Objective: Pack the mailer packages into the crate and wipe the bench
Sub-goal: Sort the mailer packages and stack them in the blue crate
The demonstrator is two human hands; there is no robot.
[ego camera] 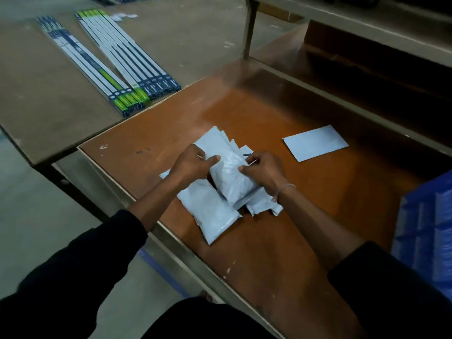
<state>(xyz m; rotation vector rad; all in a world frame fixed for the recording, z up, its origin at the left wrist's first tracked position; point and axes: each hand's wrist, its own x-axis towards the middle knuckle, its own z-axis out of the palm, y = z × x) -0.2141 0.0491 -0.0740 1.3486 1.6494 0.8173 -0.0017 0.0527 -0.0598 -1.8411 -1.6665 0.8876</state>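
1. Gripping the top mailer package (232, 177) from both sides, the two hands meet over the pile of mailer packages (215, 192) at the middle of the bench (281, 113).
2. Left hand (193, 162): it reaches in from the near left, knuckles up. The fingers curl over the far left edge of the top mailer package and the thumb lies along its upper face, pointing right. The grip is a pinch on that edge.
3. Right hand (265, 171): it reaches in from the near right, wrist bent slightly. The fingers curl down on the right edge of the same package, the thumb pointing left toward the left hand. The grip is a pinch on the package; the fingertips are hidden under the hand.
4. Both forearms are bare from wrist to elbow; dark sleeves (93, 253) cover the upper arms. A thin band (286, 188) circles the right wrist.
5. The top mailer package lies tilted across the pile, its near end resting on the packages below. A larger package (212, 216) lies nearest the bench's near edge, and smaller ones lie under the right wrist.
6. A flat pale envelope (315, 143) lies alone to the far right of the pile, well apart from it.
7. A blue crate (425, 236) stands at the right edge of the view, beside the bench.
8. Long boxed items (117, 62) lie in two bundles on the grey table (36, 106) to the far left.
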